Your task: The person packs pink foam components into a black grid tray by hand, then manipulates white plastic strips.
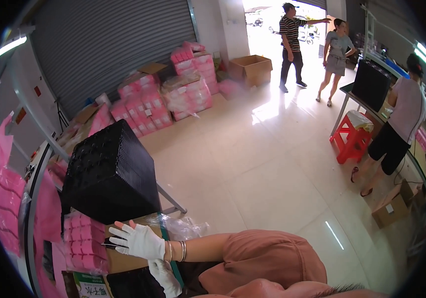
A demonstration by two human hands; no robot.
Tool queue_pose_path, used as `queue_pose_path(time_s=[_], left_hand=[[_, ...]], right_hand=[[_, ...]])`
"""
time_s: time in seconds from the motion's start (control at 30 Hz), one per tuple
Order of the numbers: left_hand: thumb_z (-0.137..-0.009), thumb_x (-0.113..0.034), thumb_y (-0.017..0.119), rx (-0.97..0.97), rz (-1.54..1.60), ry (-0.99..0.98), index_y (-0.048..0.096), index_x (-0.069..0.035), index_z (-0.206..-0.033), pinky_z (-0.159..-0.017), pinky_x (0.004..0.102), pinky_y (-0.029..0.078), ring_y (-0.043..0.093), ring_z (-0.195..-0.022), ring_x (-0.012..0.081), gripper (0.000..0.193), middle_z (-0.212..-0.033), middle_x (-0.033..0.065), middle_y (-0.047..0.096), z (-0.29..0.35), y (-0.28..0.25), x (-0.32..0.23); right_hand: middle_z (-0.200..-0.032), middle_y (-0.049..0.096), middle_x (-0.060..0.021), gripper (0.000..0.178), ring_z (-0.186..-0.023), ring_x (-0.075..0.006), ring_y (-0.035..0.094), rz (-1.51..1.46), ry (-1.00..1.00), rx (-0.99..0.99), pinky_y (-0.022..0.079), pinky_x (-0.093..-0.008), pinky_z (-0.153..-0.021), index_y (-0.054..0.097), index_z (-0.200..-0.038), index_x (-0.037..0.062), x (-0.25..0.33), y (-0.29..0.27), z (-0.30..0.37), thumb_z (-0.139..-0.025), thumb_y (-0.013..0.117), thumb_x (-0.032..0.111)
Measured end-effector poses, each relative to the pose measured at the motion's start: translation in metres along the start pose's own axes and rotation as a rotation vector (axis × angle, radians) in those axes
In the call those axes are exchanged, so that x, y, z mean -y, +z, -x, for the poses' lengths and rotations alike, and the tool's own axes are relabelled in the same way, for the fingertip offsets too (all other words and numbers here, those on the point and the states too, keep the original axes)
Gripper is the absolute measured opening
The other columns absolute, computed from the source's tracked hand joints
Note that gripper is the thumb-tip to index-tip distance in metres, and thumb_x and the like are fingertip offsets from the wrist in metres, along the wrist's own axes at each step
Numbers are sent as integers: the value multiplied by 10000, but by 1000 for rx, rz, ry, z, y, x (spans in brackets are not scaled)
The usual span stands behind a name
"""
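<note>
Hands (138, 242), two, white cloth-gloved, grip of each indeterminable, are showing near pink, segmented, glossy packs (85, 243) and a black, block-shaped stack (113, 171) with ridged sides.

Doorway (264, 42) overexposed; glare on floor (277, 111); fisheye bending, black corners.

A red stool (353, 139) stands on the shiny floor (223, 164). Past the stool, two people (289, 38) stand by a bright doorway (265, 42). Right of the stool stands another person (406, 111).
</note>
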State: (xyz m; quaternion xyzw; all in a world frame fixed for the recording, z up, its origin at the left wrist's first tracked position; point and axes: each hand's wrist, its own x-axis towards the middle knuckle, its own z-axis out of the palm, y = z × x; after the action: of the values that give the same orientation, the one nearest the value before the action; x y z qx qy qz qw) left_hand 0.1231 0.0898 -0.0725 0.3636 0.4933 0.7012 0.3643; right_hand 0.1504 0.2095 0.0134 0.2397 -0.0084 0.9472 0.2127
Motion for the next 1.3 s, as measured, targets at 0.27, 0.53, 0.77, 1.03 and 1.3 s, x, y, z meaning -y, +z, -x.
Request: queue_pose_path(time_s=[0.27,0.53,0.77,1.03,1.3], left_hand=[[-982,-307,489,19,-364,103,559,5,-1073,-531,247,373,452,-597,88,332,-760,5,560,11,34,-15],[-987,-319,472,-107,-404,-51,564,-20,-863,-471,227,330,446,-537,57,336,-644,-17,530,2,24,-28],[-967,-227,516,84,-634,58,564,-18,-762,-493,252,343,411,-555,59,296,-609,-32,497,19,24,-19],[-939,-186,508,425,-1195,317,638,-13,-882,-560,428,482,593,-612,355,224,-705,205,609,14,-2,-9],[-908,-433,500,710,-1360,-198,632,-153,-1061,-748,472,503,628,-934,343,345,-1010,147,655,24,25,-25]], right_hand=[[-1455,386,-50,537,-1318,-282,367,-22,62,-53,294,-462,-1072,421,-1376,164,8,8,13,-955,403,498],[-988,635,-114,212,-970,-299,567,2263,-340,-101,422,-407,-886,634,-1002,40,2,-3,14,-824,576,139],[-1124,593,-136,276,-1080,-330,516,2252,-241,-38,393,-427,-934,617,-1043,43,7,-1,18,-831,581,214],[-1254,536,-124,454,-1193,-320,460,2243,48,5,354,-426,-1000,545,-1233,75,8,-31,33,-874,555,352],[-880,646,-148,163,-819,-380,619,2325,290,-13,496,-442,-723,659,-853,59,-2,-53,25,-777,588,185]])
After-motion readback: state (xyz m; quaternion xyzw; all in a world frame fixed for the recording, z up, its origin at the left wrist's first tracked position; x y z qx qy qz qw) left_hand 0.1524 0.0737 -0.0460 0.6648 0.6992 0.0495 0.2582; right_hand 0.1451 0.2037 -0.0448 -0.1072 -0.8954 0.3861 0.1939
